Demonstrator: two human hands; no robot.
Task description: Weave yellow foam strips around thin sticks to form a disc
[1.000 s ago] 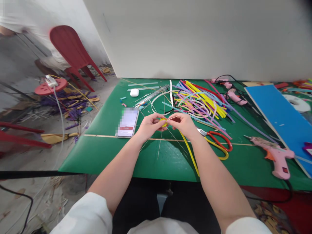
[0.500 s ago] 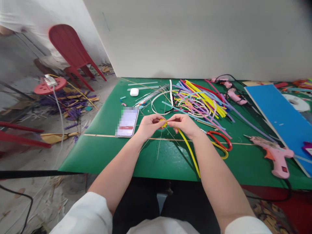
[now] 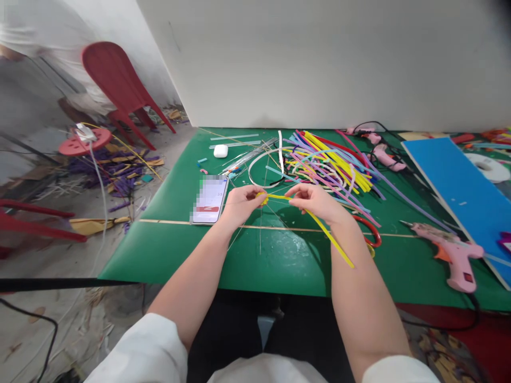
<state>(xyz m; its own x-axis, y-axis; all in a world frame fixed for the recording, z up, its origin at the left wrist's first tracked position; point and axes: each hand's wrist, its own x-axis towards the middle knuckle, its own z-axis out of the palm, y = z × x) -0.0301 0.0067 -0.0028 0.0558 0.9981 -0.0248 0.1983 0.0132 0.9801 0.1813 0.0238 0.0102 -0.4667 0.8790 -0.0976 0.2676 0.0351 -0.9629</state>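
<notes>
My left hand (image 3: 240,205) pinches a small yellow coil (image 3: 261,199) between thumb and fingers, with thin pale wires (image 3: 261,234) fanning out from it. From the coil a yellow pipe cleaner (image 3: 329,234) runs to my right hand (image 3: 313,201), whose thumb and fingertips are closed on it. Its loose end slants down in front of my right forearm. Partly covered by that forearm are red-and-yellow-handled scissors (image 3: 371,231). Left of my left hand lies a phone (image 3: 209,199) with a lit, partly blurred screen.
A heap of coloured pipe cleaners (image 3: 331,159) lies behind my hands. To the right are a pink glue gun (image 3: 455,252) and a blue board (image 3: 447,181). A white earbud case (image 3: 221,151) sits behind the phone. Beyond the table stands a red chair (image 3: 115,80) near a seated person.
My right hand has moved right, away from the coil, and a straight length of yellow pipe cleaner now spans between the hands. The loose end has swung up and right.
</notes>
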